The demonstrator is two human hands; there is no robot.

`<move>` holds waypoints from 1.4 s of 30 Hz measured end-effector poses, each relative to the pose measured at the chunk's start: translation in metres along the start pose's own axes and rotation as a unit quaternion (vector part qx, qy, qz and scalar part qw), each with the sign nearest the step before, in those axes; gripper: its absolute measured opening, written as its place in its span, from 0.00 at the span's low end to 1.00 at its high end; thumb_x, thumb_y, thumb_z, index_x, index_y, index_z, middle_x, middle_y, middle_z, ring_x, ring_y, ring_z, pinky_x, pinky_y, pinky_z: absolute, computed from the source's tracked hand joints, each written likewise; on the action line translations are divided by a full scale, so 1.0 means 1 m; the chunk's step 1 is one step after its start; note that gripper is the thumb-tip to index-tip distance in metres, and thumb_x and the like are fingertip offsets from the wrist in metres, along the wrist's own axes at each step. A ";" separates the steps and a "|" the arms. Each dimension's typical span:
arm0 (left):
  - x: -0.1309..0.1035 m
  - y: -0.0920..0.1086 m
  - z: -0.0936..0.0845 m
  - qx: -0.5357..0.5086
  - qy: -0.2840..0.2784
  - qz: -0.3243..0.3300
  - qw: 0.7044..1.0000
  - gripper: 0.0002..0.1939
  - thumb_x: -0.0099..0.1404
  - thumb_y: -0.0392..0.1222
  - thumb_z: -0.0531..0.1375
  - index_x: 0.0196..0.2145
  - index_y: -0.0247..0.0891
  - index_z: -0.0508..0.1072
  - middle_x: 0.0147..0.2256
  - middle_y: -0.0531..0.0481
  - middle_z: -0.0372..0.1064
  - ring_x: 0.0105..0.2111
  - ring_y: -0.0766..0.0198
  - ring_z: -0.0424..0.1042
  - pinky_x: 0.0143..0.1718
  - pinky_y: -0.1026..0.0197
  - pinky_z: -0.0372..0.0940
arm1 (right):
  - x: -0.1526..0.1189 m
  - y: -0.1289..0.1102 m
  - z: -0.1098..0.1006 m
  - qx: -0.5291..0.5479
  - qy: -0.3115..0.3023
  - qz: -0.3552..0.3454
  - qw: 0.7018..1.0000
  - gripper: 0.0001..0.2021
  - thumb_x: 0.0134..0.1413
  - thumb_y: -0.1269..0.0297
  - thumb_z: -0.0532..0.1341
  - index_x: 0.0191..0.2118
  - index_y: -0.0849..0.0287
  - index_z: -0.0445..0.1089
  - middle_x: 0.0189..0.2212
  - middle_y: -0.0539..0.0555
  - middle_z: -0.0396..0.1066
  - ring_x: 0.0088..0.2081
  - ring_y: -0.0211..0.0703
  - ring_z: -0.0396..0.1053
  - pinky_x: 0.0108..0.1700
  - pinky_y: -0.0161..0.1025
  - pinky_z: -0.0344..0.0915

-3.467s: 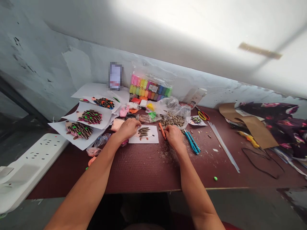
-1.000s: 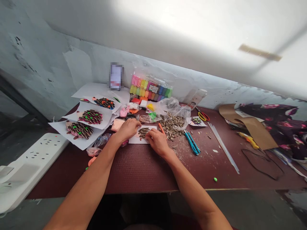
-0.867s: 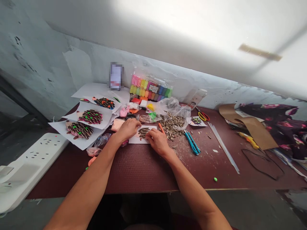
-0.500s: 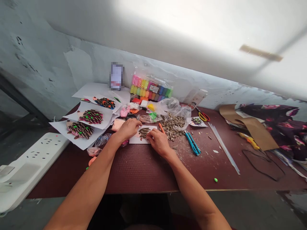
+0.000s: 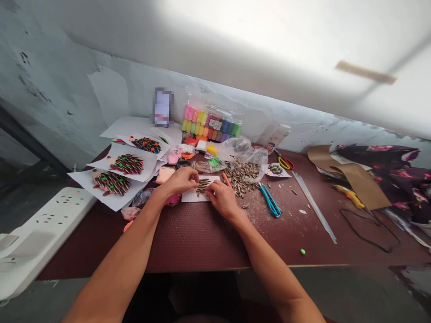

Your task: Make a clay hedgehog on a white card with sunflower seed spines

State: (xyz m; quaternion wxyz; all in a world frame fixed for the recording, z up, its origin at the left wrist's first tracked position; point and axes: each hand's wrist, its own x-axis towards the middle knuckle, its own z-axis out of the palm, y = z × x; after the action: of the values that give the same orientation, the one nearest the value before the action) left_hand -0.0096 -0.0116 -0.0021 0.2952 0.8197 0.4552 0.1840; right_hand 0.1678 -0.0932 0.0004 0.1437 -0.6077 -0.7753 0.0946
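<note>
Between my hands a small white card [image 5: 192, 197] lies on the table, with striped sunflower seeds [image 5: 204, 184] set close together on it. My left hand [image 5: 183, 179] reaches over the card's left part, thumb and fingers drawn together beside the seeds. From the right, my right hand [image 5: 222, 196] curls over the card's lower right, its fingertips pinched at the seeds' edge. Whatever either hand may hold is too small to make out. An orange stick-like tool [image 5: 226, 179] lies just beyond my right hand, beside a heap of loose sunflower seeds [image 5: 243, 176].
Finished-looking seed hedgehogs on paper sheets [image 5: 117, 200] are stacked at left, near a white power strip [image 5: 63, 224]. Coloured clay packs [image 5: 212, 124] lean at the back. A teal utility knife [image 5: 270, 200], scissors [image 5: 285, 163], clear glue sticks [image 5: 316, 211] and a yellow glue gun [image 5: 352, 197] lie right.
My left hand has shifted slightly, its fingertips lower and closer to the seeds. My right hand stays almost in place at the card's right side. The camera view has moved a little.
</note>
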 end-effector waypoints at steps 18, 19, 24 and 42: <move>0.000 0.000 -0.001 0.002 -0.013 -0.003 1.000 0.06 0.49 0.40 0.63 0.27 0.38 0.76 0.33 0.49 0.73 0.36 0.58 0.70 0.36 0.61 0.62 | 0.000 0.000 0.000 -0.005 0.005 -0.008 1.000 0.06 0.63 0.68 0.60 0.36 0.56 0.74 0.35 0.50 0.73 0.39 0.39 0.70 0.53 0.40 0.59; 0.000 0.000 -0.001 0.004 -0.013 -0.003 1.000 0.06 0.49 0.41 0.63 0.27 0.38 0.76 0.33 0.49 0.73 0.36 0.58 0.70 0.36 0.60 0.62 | 0.000 0.000 0.000 -0.006 0.006 -0.008 1.000 0.06 0.62 0.68 0.60 0.35 0.56 0.74 0.35 0.50 0.73 0.39 0.39 0.70 0.53 0.40 0.59; 0.000 -0.001 0.001 0.014 -0.013 -0.002 1.000 0.08 0.49 0.42 0.63 0.28 0.38 0.76 0.34 0.48 0.72 0.36 0.57 0.70 0.36 0.60 0.62 | 0.000 -0.001 0.000 -0.004 0.001 -0.006 1.000 0.06 0.62 0.67 0.60 0.36 0.56 0.74 0.36 0.50 0.73 0.39 0.39 0.70 0.52 0.39 0.60; 0.001 -0.006 -0.005 -0.002 -0.044 0.012 0.999 0.16 0.48 0.31 0.54 0.33 0.38 0.76 0.36 0.47 0.76 0.37 0.58 0.72 0.39 0.60 0.65 | 0.002 0.000 -0.001 -0.002 -0.005 -0.016 1.000 0.08 0.63 0.69 0.58 0.35 0.56 0.73 0.36 0.51 0.73 0.40 0.39 0.70 0.51 0.39 0.60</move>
State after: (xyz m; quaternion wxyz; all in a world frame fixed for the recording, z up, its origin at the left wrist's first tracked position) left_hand -0.0161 -0.0067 -0.0024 0.3144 0.8320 0.4312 0.1518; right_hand 0.1676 -0.0917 0.0020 0.1400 -0.5952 -0.7857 0.0934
